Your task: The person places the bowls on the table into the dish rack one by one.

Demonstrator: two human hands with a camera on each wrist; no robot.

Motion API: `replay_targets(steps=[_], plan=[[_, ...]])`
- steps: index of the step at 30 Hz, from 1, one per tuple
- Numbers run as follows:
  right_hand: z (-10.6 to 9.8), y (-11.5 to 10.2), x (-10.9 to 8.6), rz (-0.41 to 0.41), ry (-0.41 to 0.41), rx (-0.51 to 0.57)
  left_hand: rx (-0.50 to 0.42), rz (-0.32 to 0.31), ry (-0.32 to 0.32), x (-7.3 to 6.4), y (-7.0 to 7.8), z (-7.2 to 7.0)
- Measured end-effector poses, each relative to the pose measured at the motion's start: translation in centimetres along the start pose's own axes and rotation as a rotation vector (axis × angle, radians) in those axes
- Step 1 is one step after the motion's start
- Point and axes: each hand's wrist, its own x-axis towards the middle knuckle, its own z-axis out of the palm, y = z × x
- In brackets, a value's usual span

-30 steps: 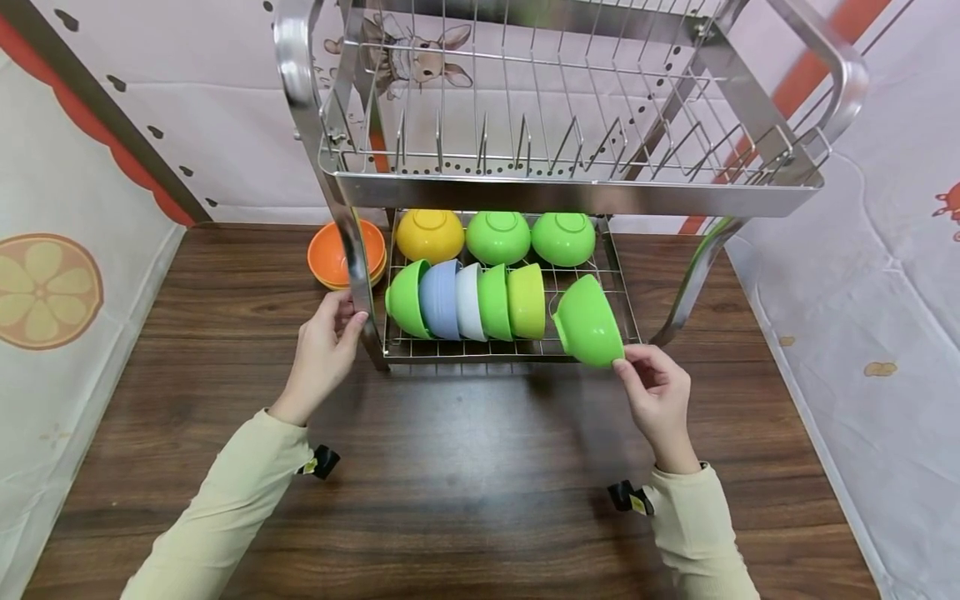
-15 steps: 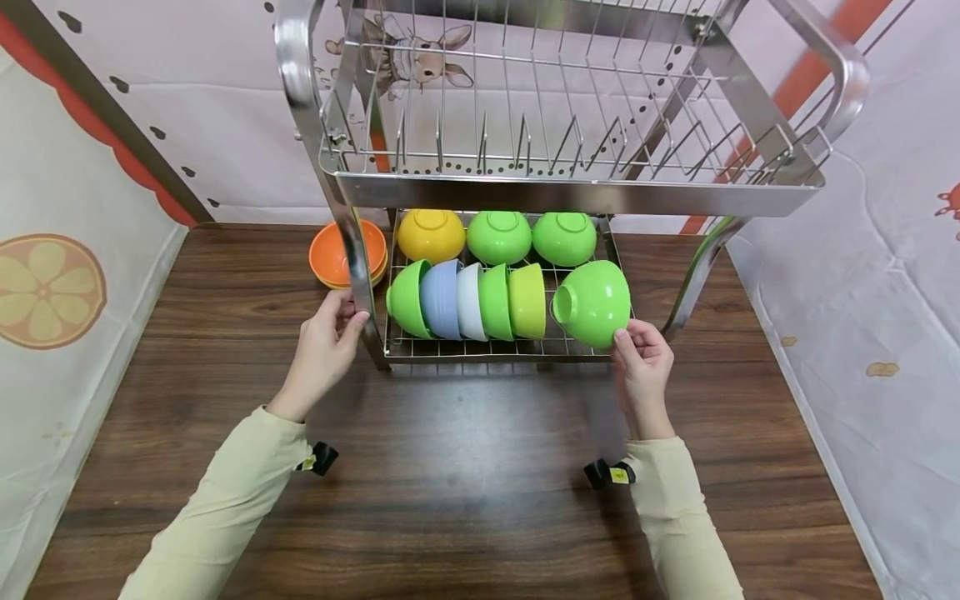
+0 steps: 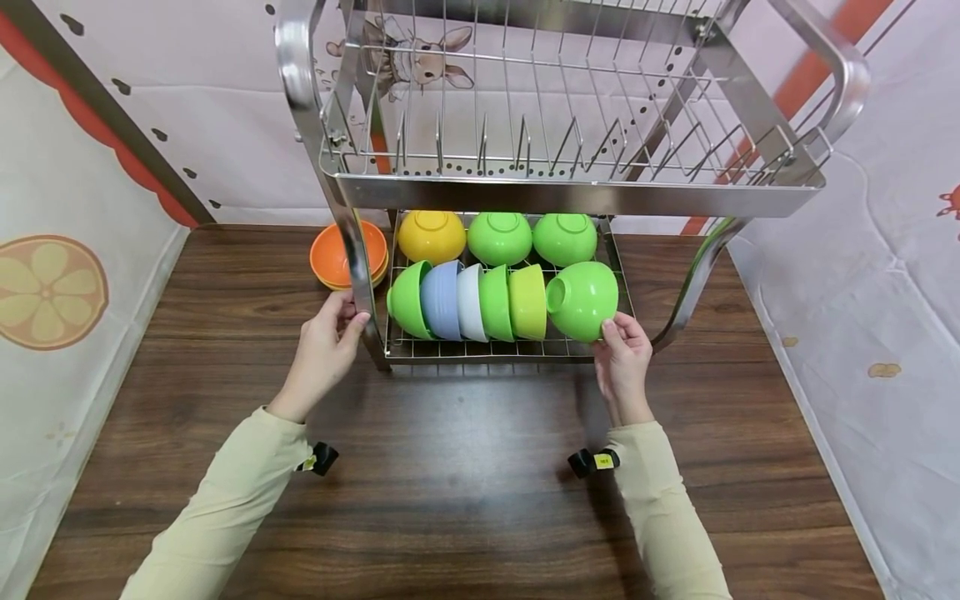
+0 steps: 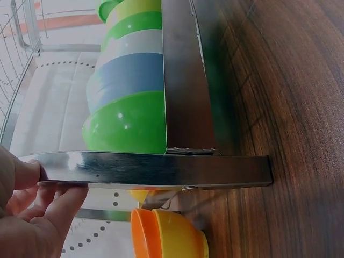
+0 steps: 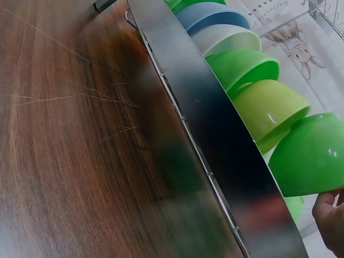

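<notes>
My right hand (image 3: 625, 360) pinches the rim of a green bowl (image 3: 588, 302) at the right end of the rack's lower shelf. That bowl lies on its side, its foot turned left beside a yellow-green bowl (image 3: 527, 302). Further left in the same row stand a green bowl (image 3: 495, 302), a white bowl (image 3: 470, 302), a blue bowl (image 3: 441, 300) and another green bowl (image 3: 407, 300). With thumb and fingers my left hand (image 3: 321, 354) grips the front left post (image 4: 123, 167) of the metal dish rack (image 3: 570, 197).
Behind the row, a yellow bowl (image 3: 431, 237) and two green bowls, one in the middle (image 3: 498, 239) and one at right (image 3: 564, 240), sit upside down. Orange bowls (image 3: 330, 254) stack left of the rack on the wooden table (image 3: 450, 483). The wire upper tier (image 3: 525, 100) overhangs the shelf.
My right hand has brought the green bowl left and back onto the lower shelf, turning its foot more into view, then up to the yellow-green bowl. The left hand keeps its grip.
</notes>
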Motion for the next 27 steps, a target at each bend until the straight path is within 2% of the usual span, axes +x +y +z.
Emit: replay_targets(steps=[14,27], plan=[[0.8,1.1,0.4,0.112,0.054,-0.094,0.013,0.006,0.0,0.0,-0.1,0.0],[1.2,1.6,0.6,0.136,0.034,-0.195,0.013,0.0,-0.011,0.0,-0.2,-0.1]])
